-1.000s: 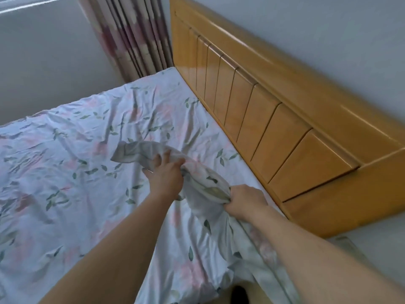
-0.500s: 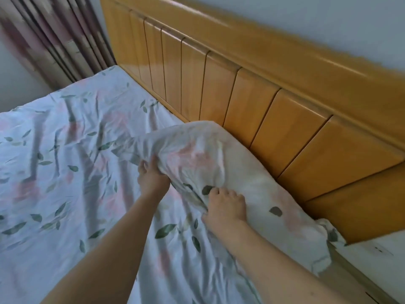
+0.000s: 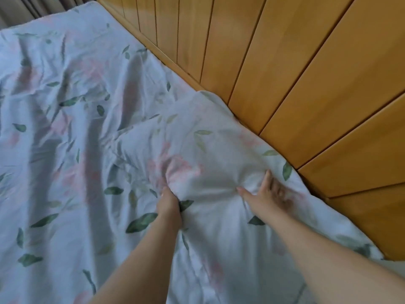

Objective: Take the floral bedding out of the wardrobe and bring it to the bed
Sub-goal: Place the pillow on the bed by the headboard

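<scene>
The floral bedding point(image 3: 210, 132), white with green leaves and pink flowers, lies spread on the bed beside the wooden headboard point(image 3: 306, 84). A folded-over part of it reaches the headboard's foot. My left hand point(image 3: 168, 204) grips a bunch of the fabric, its fingers buried in the folds. My right hand point(image 3: 266, 194) lies on the bedding with fingers spread, pressing it down near the headboard.
A floral sheet point(image 3: 54, 128) of the same pattern covers the mattress to the left, wrinkled. A curtain point(image 3: 32, 7) hangs at the top left corner. A white surface point(image 3: 396, 268) shows at the right edge below the headboard.
The raised bedding has come down flat against the headboard. My right hand let go of the fabric and now presses it with spread fingers. The view has moved closer.
</scene>
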